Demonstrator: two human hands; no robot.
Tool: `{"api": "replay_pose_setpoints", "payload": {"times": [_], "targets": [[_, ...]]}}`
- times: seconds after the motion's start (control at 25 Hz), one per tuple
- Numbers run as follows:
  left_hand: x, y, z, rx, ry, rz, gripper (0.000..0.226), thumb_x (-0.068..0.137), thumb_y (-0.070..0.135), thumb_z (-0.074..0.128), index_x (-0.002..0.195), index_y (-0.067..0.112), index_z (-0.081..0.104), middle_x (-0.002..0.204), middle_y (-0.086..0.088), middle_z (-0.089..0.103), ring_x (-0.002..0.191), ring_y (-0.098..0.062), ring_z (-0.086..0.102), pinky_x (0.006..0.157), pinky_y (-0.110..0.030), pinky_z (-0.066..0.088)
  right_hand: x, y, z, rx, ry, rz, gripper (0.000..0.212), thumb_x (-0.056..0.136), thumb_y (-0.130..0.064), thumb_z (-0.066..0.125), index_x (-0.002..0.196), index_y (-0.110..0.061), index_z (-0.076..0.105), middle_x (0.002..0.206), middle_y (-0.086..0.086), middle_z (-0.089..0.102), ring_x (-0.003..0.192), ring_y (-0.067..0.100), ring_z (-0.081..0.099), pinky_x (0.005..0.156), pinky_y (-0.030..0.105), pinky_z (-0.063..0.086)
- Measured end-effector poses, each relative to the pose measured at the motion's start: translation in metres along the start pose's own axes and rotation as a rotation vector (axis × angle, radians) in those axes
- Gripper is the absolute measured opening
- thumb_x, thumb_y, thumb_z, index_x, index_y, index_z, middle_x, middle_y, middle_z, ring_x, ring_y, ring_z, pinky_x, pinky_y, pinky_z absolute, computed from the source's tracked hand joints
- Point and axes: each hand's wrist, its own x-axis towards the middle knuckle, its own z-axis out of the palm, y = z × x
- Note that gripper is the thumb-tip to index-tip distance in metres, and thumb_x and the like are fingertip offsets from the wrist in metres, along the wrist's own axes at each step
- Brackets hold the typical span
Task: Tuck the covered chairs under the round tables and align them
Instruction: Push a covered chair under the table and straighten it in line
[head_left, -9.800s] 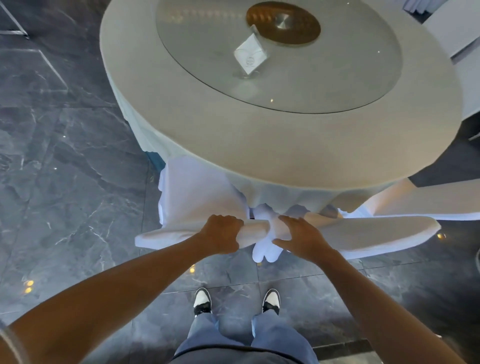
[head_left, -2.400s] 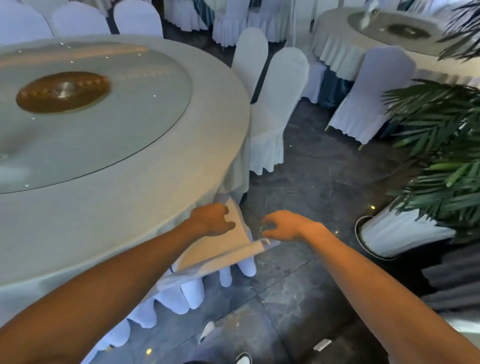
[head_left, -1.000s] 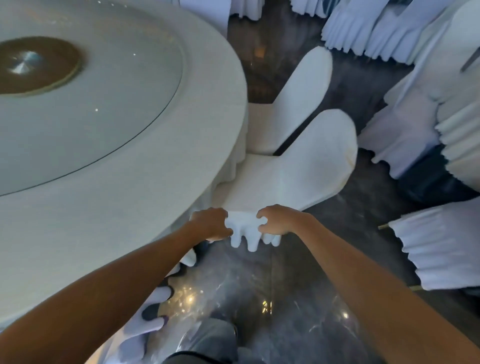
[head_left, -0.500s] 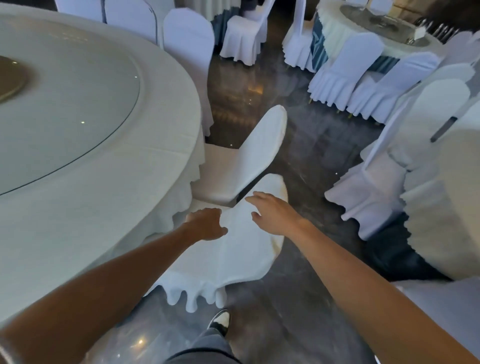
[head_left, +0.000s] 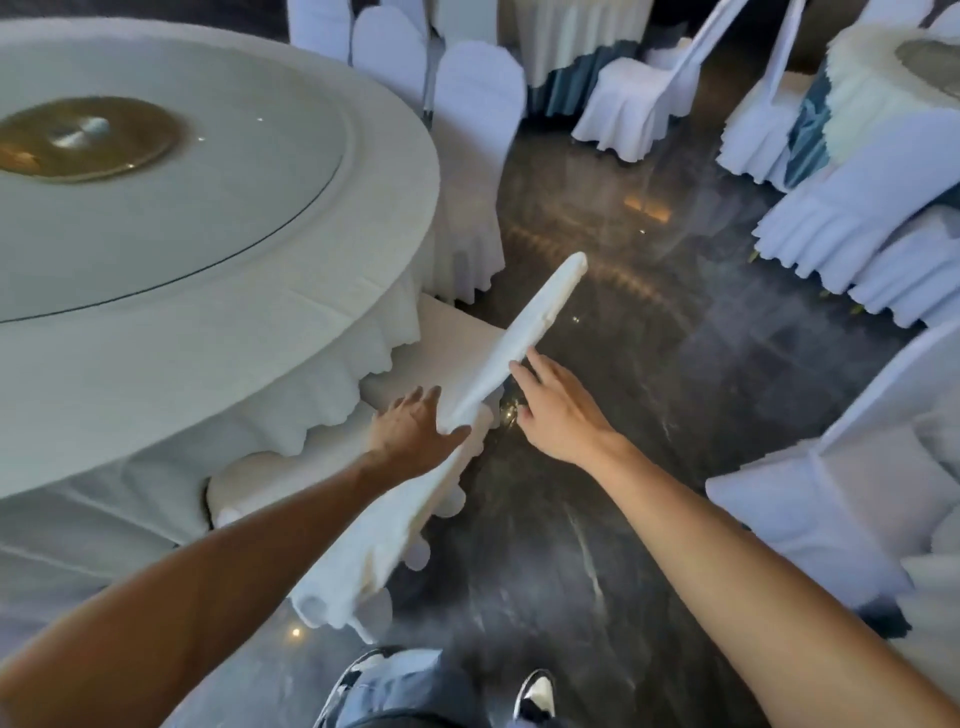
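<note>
A white-covered chair (head_left: 524, 322) stands at the rim of the big round table (head_left: 291, 312). Its back shows edge-on, running diagonally, and its seat (head_left: 447, 338) reaches under the hanging tablecloth. My left hand (head_left: 415, 431) lies with straight fingers on the seat side of the chair back, thumb at the top edge. On the outer side, my right hand (head_left: 561, 410) is spread open, its fingertips at the back. A second covered chair (head_left: 478, 130) stands farther round the same table.
A glass turntable (head_left: 171, 171) with a gold centre lies on the table. Covered chairs (head_left: 852, 223) and another draped table (head_left: 883, 73) crowd the right and far side. Dark marble floor (head_left: 649, 338) lies between them. My shoes (head_left: 535, 696) are at the bottom.
My left hand has uncurled from a fist to straight fingers. Both hands now flank the chair back, which shows edge-on instead of face-on. The view has swung round.
</note>
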Motion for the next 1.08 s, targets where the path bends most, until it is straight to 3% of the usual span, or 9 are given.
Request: {"api": "replay_pose_setpoints", "payload": {"times": [0.2, 0.48, 0.64, 0.76, 0.88, 0.96, 1.08], "targets": [[-0.008, 0.052, 0.025, -0.073, 0.02, -0.147, 0.072, 0.082, 0.064, 0.061, 0.139, 0.023, 0.042, 0.134, -0.001, 0.056, 0.113, -0.024, 0.058, 0.088, -0.039, 0.048, 0.01, 0.065, -0.004, -0.03, -0.067, -0.132, 0.062, 0.096, -0.021, 0.053, 0.151, -0.008, 0.029, 0.151, 0.018, 0.032, 0.135, 0.035, 0.038, 0.112, 0.046, 0.036], [0.026, 0.065, 0.064, -0.089, -0.048, -0.412, 0.047, 0.083, 0.042, 0.065, 0.122, 0.021, 0.048, 0.111, -0.002, 0.063, 0.08, -0.018, 0.056, 0.066, -0.029, 0.041, 0.077, 0.118, 0.033, -0.106, -0.174, -0.347, 0.061, 0.093, -0.024, 0.056, 0.148, -0.013, 0.034, 0.15, 0.012, 0.036, 0.138, 0.029, 0.035, 0.116, 0.048, 0.028], [0.055, 0.066, 0.081, -0.021, -0.082, -0.481, 0.031, 0.087, 0.031, 0.063, 0.113, 0.019, 0.051, 0.102, -0.002, 0.064, 0.074, -0.018, 0.053, 0.065, -0.031, 0.039, 0.123, 0.14, 0.048, -0.228, -0.204, -0.453, 0.065, 0.092, -0.019, 0.057, 0.151, -0.015, 0.031, 0.158, 0.012, 0.028, 0.148, 0.029, 0.019, 0.122, 0.051, 0.01], [0.071, 0.063, 0.089, 0.095, -0.018, -0.523, 0.015, 0.091, 0.034, 0.059, 0.098, 0.02, 0.056, 0.089, 0.0, 0.067, 0.065, -0.02, 0.05, 0.062, -0.033, 0.037, 0.156, 0.156, 0.054, -0.299, -0.22, -0.506, 0.069, 0.091, -0.016, 0.058, 0.153, -0.015, 0.028, 0.161, 0.012, 0.023, 0.15, 0.028, 0.012, 0.121, 0.055, 0.002], [0.076, 0.065, 0.089, 0.146, -0.027, -0.532, 0.015, 0.091, 0.036, 0.055, 0.087, 0.021, 0.056, 0.084, 0.0, 0.067, 0.063, -0.022, 0.05, 0.061, -0.032, 0.037, 0.179, 0.171, 0.06, -0.367, -0.267, -0.558, 0.07, 0.089, -0.015, 0.059, 0.152, -0.016, 0.029, 0.16, 0.011, 0.026, 0.15, 0.027, 0.013, 0.119, 0.06, -0.002], [0.081, 0.069, 0.088, 0.166, -0.056, -0.57, 0.007, 0.088, 0.026, 0.053, 0.088, 0.02, 0.057, 0.084, 0.0, 0.066, 0.067, -0.022, 0.054, 0.062, -0.031, 0.038, 0.195, 0.182, 0.067, -0.416, -0.253, -0.598, 0.068, 0.088, -0.016, 0.061, 0.15, -0.017, 0.033, 0.157, 0.011, 0.03, 0.149, 0.028, 0.016, 0.117, 0.063, -0.001], [0.084, 0.076, 0.087, 0.125, -0.053, -0.647, 0.015, 0.084, 0.019, 0.053, 0.094, 0.024, 0.063, 0.086, 0.002, 0.067, 0.072, -0.02, 0.061, 0.065, -0.031, 0.042, 0.223, 0.191, 0.073, -0.491, -0.247, -0.611, 0.061, 0.084, -0.017, 0.067, 0.141, -0.018, 0.045, 0.143, 0.01, 0.047, 0.141, 0.032, 0.03, 0.113, 0.067, -0.002]]}}
